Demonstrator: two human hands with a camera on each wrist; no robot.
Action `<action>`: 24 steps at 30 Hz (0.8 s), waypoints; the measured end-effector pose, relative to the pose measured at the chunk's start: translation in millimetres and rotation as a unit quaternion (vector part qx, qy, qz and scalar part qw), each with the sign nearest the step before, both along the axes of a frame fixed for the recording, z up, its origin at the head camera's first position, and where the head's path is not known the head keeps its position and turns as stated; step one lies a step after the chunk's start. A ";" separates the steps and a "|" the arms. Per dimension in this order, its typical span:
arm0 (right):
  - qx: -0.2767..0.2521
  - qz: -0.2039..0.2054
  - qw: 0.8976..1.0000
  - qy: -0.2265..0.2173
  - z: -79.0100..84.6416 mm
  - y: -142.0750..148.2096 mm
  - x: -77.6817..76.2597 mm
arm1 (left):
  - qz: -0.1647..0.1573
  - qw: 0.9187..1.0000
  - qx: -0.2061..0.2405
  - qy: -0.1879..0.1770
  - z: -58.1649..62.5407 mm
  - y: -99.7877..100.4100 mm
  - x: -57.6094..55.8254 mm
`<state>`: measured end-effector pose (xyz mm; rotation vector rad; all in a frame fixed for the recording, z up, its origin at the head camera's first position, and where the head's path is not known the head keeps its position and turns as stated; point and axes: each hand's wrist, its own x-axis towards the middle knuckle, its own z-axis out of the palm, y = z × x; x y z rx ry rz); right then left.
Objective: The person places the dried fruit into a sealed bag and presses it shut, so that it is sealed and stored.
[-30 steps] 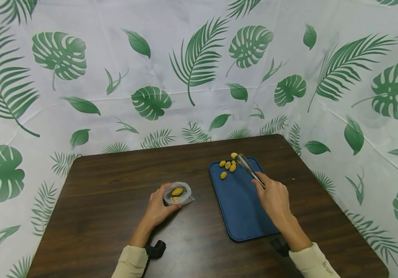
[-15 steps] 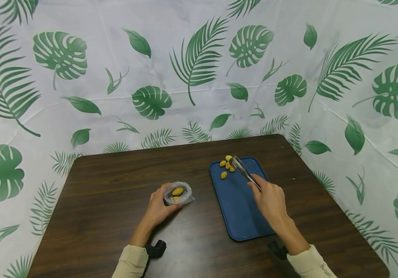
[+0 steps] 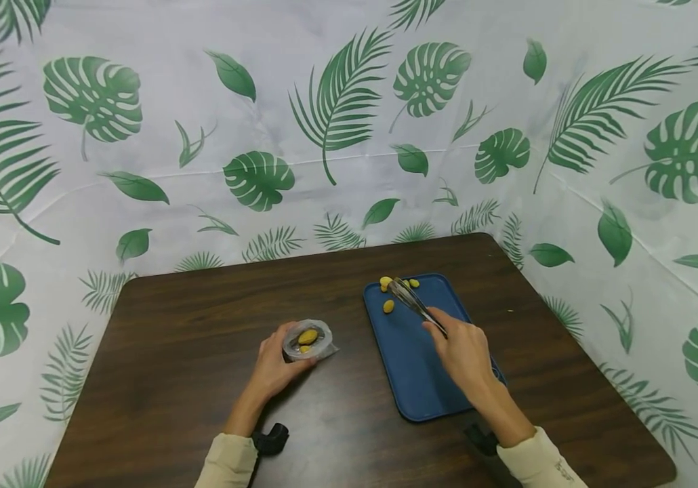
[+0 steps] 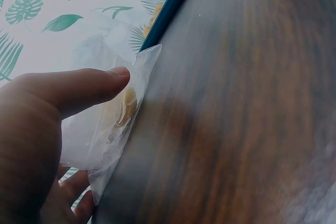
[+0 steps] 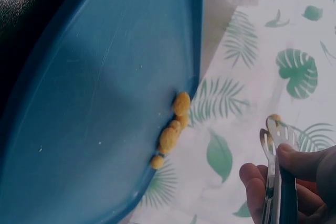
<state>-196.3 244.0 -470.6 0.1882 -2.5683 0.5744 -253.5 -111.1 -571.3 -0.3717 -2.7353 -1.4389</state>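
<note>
My left hand [image 3: 272, 366] holds a clear plastic bag [image 3: 327, 350] upright by its side, the thumb in front and the fingers behind. Its mouth faces up, and small yellow oval fruits [image 3: 308, 337] show inside. In the left wrist view the bag [image 4: 86, 135] bulges under the thumb. My right hand [image 3: 463, 349] grips metal tongs [image 3: 417, 303], which reach over the far left of the blue tray [image 3: 425, 379]. A yellow fruit [image 5: 274, 118] sits between the tongs' tips in the right wrist view. Several more fruits [image 5: 168, 139] lie on the tray.
The dark wooden table [image 3: 196, 318] carries the tray on the right, with a gap between it and the bag. A leaf-patterned white cloth [image 3: 337, 196] hangs behind and beside the table. Black wrist mounts [image 3: 272, 439] sit at both sleeves.
My right hand has moved left with the tongs, from the tray's far edge toward its far left corner, a fruit now between the tips. My left hand stays on the bag.
</note>
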 end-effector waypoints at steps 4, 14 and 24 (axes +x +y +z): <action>-0.003 0.011 1.000 0.005 -1.8 -3.6 -1.0 | -0.003 1.000 -0.004 -0.007 0.0 -1.1 -0.8; -0.005 0.029 1.000 -0.002 -3.9 -12.8 0.9 | 0.003 1.000 0.004 -0.010 0.4 -3.1 3.8; -0.007 0.037 0.999 -0.001 -2.3 -20.1 0.9 | -0.002 1.000 -0.001 0.001 -0.6 -1.2 0.5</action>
